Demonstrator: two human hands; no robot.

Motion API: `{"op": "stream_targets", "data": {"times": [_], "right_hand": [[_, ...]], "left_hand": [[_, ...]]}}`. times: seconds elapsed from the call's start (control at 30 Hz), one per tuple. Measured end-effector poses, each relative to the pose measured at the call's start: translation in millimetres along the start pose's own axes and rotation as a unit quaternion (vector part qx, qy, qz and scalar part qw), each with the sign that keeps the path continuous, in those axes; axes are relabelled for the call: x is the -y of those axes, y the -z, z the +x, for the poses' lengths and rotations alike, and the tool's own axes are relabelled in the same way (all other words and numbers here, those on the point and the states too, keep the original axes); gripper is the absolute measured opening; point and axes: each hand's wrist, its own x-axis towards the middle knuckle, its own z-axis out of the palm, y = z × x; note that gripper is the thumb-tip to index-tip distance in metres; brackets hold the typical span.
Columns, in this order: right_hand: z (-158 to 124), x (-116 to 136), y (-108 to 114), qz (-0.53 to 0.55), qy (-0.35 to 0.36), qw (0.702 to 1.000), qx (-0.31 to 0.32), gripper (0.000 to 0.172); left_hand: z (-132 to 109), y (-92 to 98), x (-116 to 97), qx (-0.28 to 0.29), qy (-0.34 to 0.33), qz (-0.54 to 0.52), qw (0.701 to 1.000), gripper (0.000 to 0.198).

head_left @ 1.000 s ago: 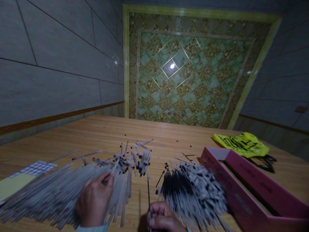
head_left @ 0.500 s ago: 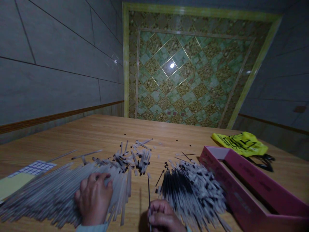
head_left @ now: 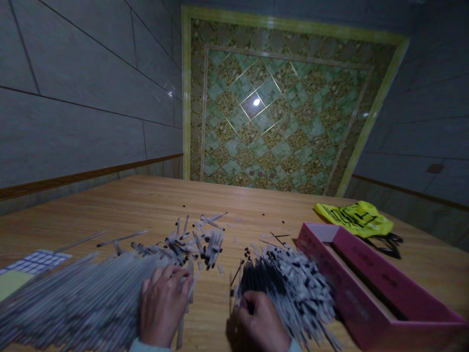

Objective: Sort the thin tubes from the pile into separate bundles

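Note:
My left hand [head_left: 164, 303] rests at the right edge of a wide heap of thin, translucent tubes [head_left: 84, 298]. Its fingers are curled and drawn together; what they grip, if anything, is hidden. A loose tube [head_left: 180, 335] lies beside its wrist. At the near left edge of a second heap, my right hand [head_left: 262, 320] is closed, thumb against fingers, and I cannot make out what it holds. This heap has thin dark sticks [head_left: 260, 276] on its left and pale, dark-tipped pieces [head_left: 304, 278] on its right.
Short dark-capped tubes [head_left: 212, 247] lie scattered beyond my hands. A long pink box [head_left: 366, 293] stands open at right, with a yellow printed bag [head_left: 355, 218] behind it. Checked paper [head_left: 36, 261] lies at left on the wooden table [head_left: 220, 193].
My left hand has slid right across the tubes, its fingers closer together. My right hand has shifted right and turned over the dark sticks; the thin dark stick upright in it no longer shows clearly.

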Motion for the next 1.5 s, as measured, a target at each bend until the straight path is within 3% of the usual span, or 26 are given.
{"op": "stream_targets", "data": {"times": [0.1, 0.17, 0.33, 0.5, 0.6, 0.73, 0.8, 0.93, 1.0, 1.07, 1.13, 1.23, 1.3, 1.4, 1.5], "right_hand": [[1, -3, 21, -0.196, -0.015, 0.976, -0.091, 0.018], [2, -7, 30, -0.262, -0.032, 0.958, -0.114, 0.018], [5, -16, 37, -0.335, -0.070, 0.931, -0.123, 0.019], [3, -18, 39, -0.348, -0.073, 0.924, -0.139, 0.018], [0, -11, 33, -0.306, -0.036, 0.941, -0.140, 0.021], [-7, 7, 3, -0.204, 0.027, 0.977, -0.050, 0.019], [-10, 15, -20, -0.198, 0.011, 0.980, -0.014, 0.019], [-13, 17, -57, -0.256, -0.026, 0.966, -0.039, 0.013], [-10, 11, -59, -0.240, -0.034, 0.969, -0.050, 0.012], [-3, 5, -47, -0.175, -0.040, 0.983, -0.042, 0.014], [6, 6, -24, -0.070, -0.024, 0.997, -0.035, 0.018], [21, 26, 9, 0.118, 0.019, 0.991, -0.052, 0.027], [29, 47, 16, 0.209, 0.024, 0.978, 0.004, 0.029], [39, 81, -5, 0.224, 0.017, 0.968, 0.109, 0.028], [53, 108, -49, 0.221, 0.011, 0.960, 0.169, 0.030]], "left_hand": [[-1, -5.4, -11, 0.054, -0.059, -0.083, 0.993, 0.019], [-2, -8.3, -15, 0.085, -0.077, -0.121, 0.986, 0.015], [-3, -8.5, -19, 0.118, -0.067, -0.161, 0.978, 0.009], [-9, -8.7, -32, 0.169, -0.108, -0.215, 0.956, 0.010], [-13, -10.6, -38, 0.197, -0.135, -0.227, 0.944, 0.012], [-11, -13.8, -35, 0.176, -0.125, -0.245, 0.945, 0.014], [-9, -14.8, -32, 0.145, -0.098, -0.253, 0.951, 0.019], [-13, -13.8, -32, 0.089, -0.120, -0.277, 0.949, 0.026], [-20, -13.5, -35, 0.066, -0.166, -0.286, 0.941, 0.032], [-27, -14.9, -39, 0.061, -0.213, -0.277, 0.935, 0.040], [-30, -18.3, -43, 0.100, -0.253, -0.254, 0.928, 0.041], [-28, -25.2, -46, 0.225, -0.306, -0.226, 0.897, 0.028], [-28, -29.7, -48, 0.295, -0.297, -0.224, 0.880, 0.019], [-33, -34.9, -49, 0.325, -0.210, -0.241, 0.890, 0.012], [-39, -37.6, -47, 0.329, -0.147, -0.258, 0.896, 0.017]]}}
